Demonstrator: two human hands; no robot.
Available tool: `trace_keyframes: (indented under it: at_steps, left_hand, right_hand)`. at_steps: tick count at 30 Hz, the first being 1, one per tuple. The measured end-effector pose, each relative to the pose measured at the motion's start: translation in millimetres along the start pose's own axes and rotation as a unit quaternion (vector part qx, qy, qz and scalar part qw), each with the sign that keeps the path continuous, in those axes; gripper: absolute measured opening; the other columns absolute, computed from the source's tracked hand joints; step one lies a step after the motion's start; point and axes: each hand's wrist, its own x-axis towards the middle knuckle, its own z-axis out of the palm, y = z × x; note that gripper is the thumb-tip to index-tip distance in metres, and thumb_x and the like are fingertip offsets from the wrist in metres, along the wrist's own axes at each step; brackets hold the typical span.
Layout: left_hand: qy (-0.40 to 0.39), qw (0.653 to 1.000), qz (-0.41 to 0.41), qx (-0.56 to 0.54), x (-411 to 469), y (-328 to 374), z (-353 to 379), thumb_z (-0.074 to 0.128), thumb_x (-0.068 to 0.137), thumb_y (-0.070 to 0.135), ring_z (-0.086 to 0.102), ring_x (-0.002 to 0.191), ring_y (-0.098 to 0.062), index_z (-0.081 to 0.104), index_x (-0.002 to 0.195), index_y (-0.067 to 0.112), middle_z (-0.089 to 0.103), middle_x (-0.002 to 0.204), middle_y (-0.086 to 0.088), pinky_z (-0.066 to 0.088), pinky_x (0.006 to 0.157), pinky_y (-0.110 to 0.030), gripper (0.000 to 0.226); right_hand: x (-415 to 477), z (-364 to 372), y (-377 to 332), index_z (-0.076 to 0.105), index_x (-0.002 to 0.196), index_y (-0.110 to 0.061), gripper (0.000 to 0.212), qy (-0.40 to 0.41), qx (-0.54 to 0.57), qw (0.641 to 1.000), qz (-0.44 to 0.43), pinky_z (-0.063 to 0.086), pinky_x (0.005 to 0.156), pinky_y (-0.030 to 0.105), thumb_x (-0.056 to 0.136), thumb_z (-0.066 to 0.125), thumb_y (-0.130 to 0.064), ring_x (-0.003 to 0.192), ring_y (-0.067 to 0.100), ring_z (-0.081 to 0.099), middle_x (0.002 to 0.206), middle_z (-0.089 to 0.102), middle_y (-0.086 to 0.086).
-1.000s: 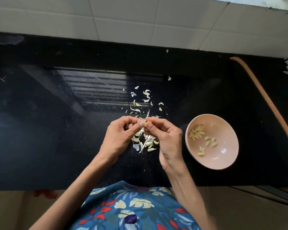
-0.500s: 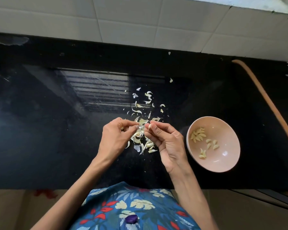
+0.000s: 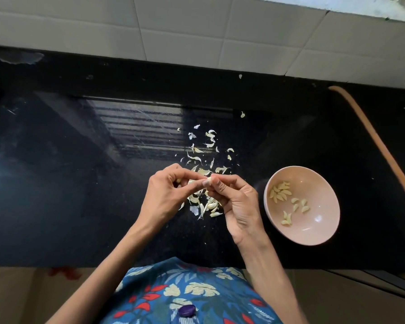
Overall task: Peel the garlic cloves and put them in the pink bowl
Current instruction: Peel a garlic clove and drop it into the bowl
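Over the black counter, my left hand [image 3: 167,195] and my right hand [image 3: 237,202] meet fingertip to fingertip. Between them they pinch a small pale garlic clove [image 3: 209,179], mostly hidden by the fingers. Under and beyond the hands lies a scatter of garlic skins and cloves [image 3: 206,206]. The pink bowl [image 3: 323,235] stands to the right of my right hand and holds several peeled cloves [image 3: 279,194].
The black counter [image 3: 80,183] runs to a white tiled wall [image 3: 197,31] at the back. A thin orange curved strip [image 3: 379,141] lies along the counter's right side. My blue floral clothing [image 3: 192,295] meets the counter's front edge.
The hands have drawn closer together again and their fingertips now touch around the clove. The bowl and the skins on the counter have not moved.
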Motion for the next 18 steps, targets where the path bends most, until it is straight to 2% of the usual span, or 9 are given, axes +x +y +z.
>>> trace_keyframes:
  at_steps: [7, 12, 16, 18]
  left_hand:
    - [0.008, 0.987, 0.126, 0.101, -0.2, -0.9, 4.4, 0.078, 0.084, 0.016, 0.041, 0.056, -0.003, 0.079, 0.093, 0.014, 0.040, 0.069, 0.009, 0.032, 0.056, -0.008, 0.009]
    - [0.006, 0.987, 0.124, 0.102, 0.0, -4.7, 4.0, 0.076, 0.086, 0.017, 0.043, 0.061, -0.012, 0.076, 0.089, 0.017, 0.051, 0.073, -0.006, 0.032, 0.056, -0.010, 0.003]
    - [-0.009, 0.984, 0.135, 0.119, -0.9, -4.7, 2.1, 0.073, 0.088, 0.017, 0.044, 0.062, -0.003, 0.075, 0.088, 0.012, 0.045, 0.072, 0.007, 0.032, 0.058, -0.008, 0.005]
    - [-0.026, 0.984, 0.131, 0.119, -1.5, -3.9, 1.4, 0.071, 0.089, 0.021, 0.043, 0.063, -0.003, 0.074, 0.088, 0.012, 0.044, 0.073, 0.006, 0.032, 0.059, -0.010, 0.010]
  right_hand:
    - [-0.5, -2.5, -1.8, 0.071, 0.084, 0.000, 0.014, -0.015, -0.037, 0.999, -0.030, 0.054, 0.062, 0.021, 0.074, 0.074, -0.009, 0.067, 0.013, 0.068, 0.074, 0.072, 0.007]
    - [-1.0, -1.6, -1.2, 0.071, 0.083, -0.004, 0.012, -0.038, -0.057, 0.997, -0.038, 0.053, 0.063, 0.021, 0.077, 0.072, -0.014, 0.067, 0.011, 0.064, 0.072, 0.069, 0.004]
    - [-0.6, -1.8, -3.7, 0.071, 0.079, -0.008, 0.003, -0.048, -0.096, 0.993, -0.051, 0.050, 0.063, 0.021, 0.082, 0.072, -0.011, 0.065, 0.012, 0.059, 0.070, 0.067, 0.004]
    - [-0.1, -3.3, -6.2, 0.071, 0.080, -0.009, 0.006, -0.057, -0.135, 0.987, -0.064, 0.049, 0.061, 0.020, 0.085, 0.071, -0.007, 0.064, 0.013, 0.057, 0.071, 0.067, 0.006]
